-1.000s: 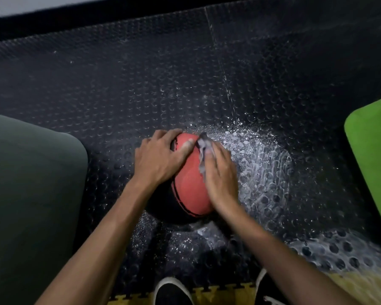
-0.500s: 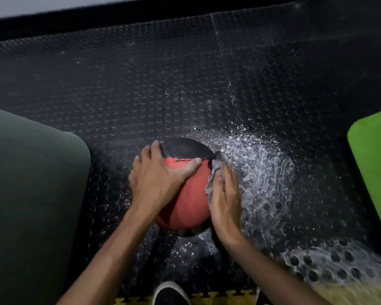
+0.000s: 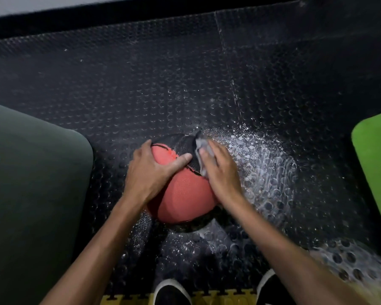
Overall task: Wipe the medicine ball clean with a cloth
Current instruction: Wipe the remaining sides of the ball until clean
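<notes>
A red and black medicine ball (image 3: 182, 194) sits on the black studded floor mat (image 3: 141, 84) in the middle of the view. My left hand (image 3: 151, 172) grips its left side, thumb laid across the top. My right hand (image 3: 222, 170) presses a grey cloth (image 3: 201, 151) flat against the ball's upper right side; most of the cloth is hidden under the palm. The ball's black panel faces away from me, the red panel toward me.
White powder (image 3: 262, 164) is scattered over the mat right of the ball. A dark green pad (image 3: 31, 183) lies at the left, a bright green pad (image 3: 376, 164) at the right. Two black shoes (image 3: 172, 292) stand at the bottom edge on a yellow strip.
The ball has been turned, so the black panel now shows at the far top. My right hand with the cloth has slid along the ball's right side.
</notes>
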